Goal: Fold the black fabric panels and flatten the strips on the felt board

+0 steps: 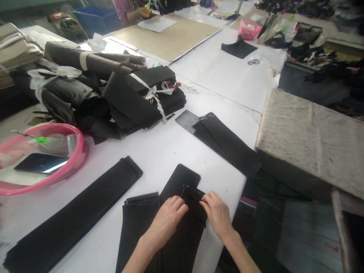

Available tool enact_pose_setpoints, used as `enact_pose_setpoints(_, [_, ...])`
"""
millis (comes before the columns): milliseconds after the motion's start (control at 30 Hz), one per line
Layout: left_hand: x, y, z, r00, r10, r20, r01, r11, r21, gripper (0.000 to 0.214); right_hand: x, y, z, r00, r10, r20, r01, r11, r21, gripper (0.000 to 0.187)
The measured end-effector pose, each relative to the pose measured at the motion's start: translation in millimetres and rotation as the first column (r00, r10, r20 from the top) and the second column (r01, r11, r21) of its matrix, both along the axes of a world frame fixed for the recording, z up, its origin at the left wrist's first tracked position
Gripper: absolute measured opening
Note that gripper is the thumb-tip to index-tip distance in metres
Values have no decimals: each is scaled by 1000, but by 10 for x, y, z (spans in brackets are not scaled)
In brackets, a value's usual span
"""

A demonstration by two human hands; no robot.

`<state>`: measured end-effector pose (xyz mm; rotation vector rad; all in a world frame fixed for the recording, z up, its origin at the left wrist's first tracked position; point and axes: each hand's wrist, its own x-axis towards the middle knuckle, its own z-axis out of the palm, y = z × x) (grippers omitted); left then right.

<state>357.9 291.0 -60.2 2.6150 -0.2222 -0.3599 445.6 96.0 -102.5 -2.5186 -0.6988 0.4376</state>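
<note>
Both hands pinch the folded end of a black fabric piece (195, 206) that lies across a long black strip (179, 178). My left hand (172, 212) is closed on the fold's left corner, where pale stitching or chalk lines show. On the right corner, the thumb and fingers of my right hand (216, 210) are closed as well. Beside my left forearm lies a stack of black panels (140, 216) with folded tops. Farther left, a long stack of black strips (76, 212) rests slantwise on the white table (159, 151).
Tied bundles of black fabric (136, 102) are piled at the back left. A pink basket (81, 151) holds a phone (41, 163). Black pieces (224, 140) lie near the table's right edge, beside a cloth-covered surface (309, 132). Another person's hand (139, 14) shows far back.
</note>
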Motion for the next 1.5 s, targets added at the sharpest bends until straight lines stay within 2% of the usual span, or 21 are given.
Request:
enact_pose_setpoints(167, [81,-48,-40,999,5,40,-8,998,62,29,-54,18,-57,988,-53,146,47,998,44,12])
enact_pose_setpoints(333, [86,-75,-151,985,18,173,-36,994,106,29,-149,1,-45,983,-48,179,31,995,96,10])
enact_pose_setpoints(533, [41,-80,-243,967,40,253,-77,987,138,24,-172,-55,-11,993,22,113,-41,985,168,13])
enact_pose_setpoints(700, [54,-68,-254,944,-5,331,-56,983,174,19,-173,-88,-1,1000,11,16,-14,966,257,13])
enact_pose_setpoints(933, [96,-29,-266,946,-70,317,28,990,136,22,-216,-106,63,997,38,-63,-19,960,280,12])
enact_pose_setpoints(1300, [129,-32,-290,951,-83,298,43,989,138,17,-158,-94,-12,994,-9,-109,39,961,275,11])
enact_pose_setpoints(1500, [178,-13,-288,951,-113,287,81,989,122,15,-114,-120,47,979,45,-201,41,913,406,13])
